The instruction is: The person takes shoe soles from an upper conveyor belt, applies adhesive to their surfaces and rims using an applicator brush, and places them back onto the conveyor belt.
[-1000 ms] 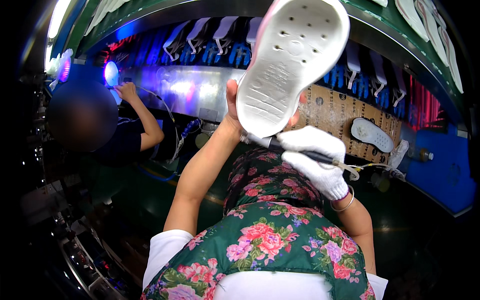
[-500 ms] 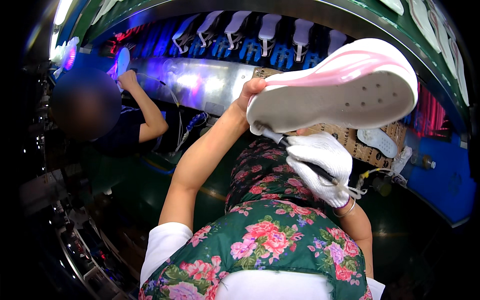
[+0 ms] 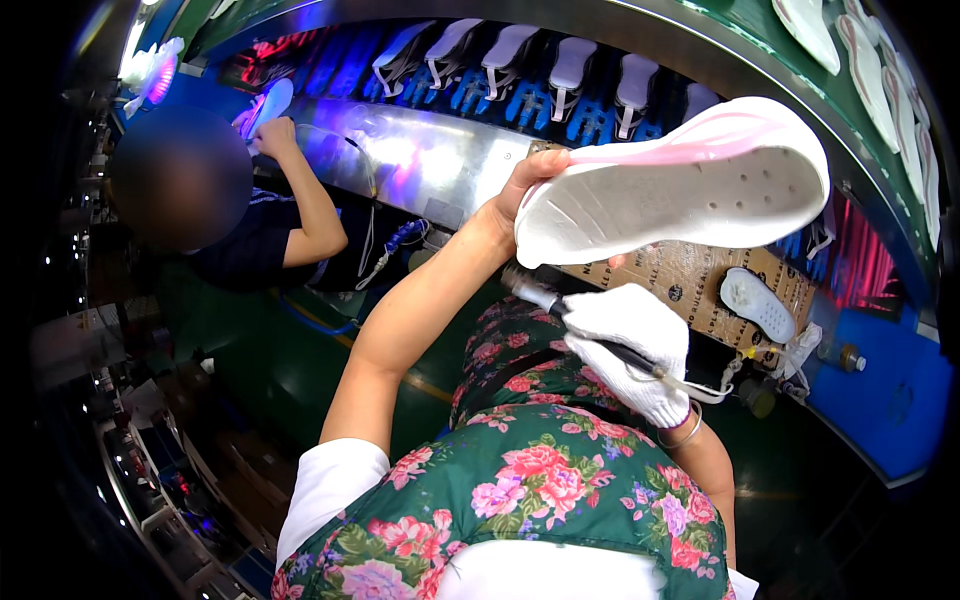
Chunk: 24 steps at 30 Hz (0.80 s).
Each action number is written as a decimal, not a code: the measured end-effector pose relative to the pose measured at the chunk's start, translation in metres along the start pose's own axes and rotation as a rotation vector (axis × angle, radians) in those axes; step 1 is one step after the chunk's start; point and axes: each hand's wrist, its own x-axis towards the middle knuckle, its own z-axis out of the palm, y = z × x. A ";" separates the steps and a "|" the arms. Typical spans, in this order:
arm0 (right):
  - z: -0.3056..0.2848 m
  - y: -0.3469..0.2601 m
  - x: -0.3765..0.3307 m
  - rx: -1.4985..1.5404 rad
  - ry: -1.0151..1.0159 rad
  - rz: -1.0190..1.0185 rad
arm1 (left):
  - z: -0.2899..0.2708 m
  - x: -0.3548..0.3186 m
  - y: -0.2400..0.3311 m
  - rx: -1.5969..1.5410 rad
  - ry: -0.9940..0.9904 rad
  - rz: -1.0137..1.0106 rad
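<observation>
A large white shoe sole (image 3: 650,200) with pink along its side is held up in front of me. My bare left hand (image 3: 520,183) grips it by its left end; fingertips show at its lower edge, the rest hidden behind it. The sole's hollow inside faces me, with several small round holes toward the right end. Below it, my right hand (image 3: 640,340), in a white knitted glove, is closed around the dark handle of a brush (image 3: 532,293). A thin pale tube trails from the handle. The bristles are a little below the sole's left end, apart from it.
Behind the sole lies printed cardboard (image 3: 690,270), with a white perforated piece (image 3: 765,308) on it. Several upside-down soles (image 3: 570,65) stand in a row on blue holders. A metal guard (image 3: 740,50) arches above. To the left, a co-worker's arm (image 3: 310,200) holds another piece.
The brush has come away from the sole's left end, moving down and left with my right hand. The sole has tilted, showing more of its inside.
</observation>
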 end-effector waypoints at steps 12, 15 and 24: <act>0.004 0.020 -0.007 0.102 0.175 0.147 | -0.006 -0.001 -0.009 -0.137 0.038 0.126; 0.000 0.013 -0.009 0.381 0.056 0.353 | -0.006 -0.008 -0.016 -0.137 0.083 0.195; -0.035 0.018 0.041 -0.277 0.286 0.041 | 0.006 -0.040 -0.064 -0.345 0.405 0.304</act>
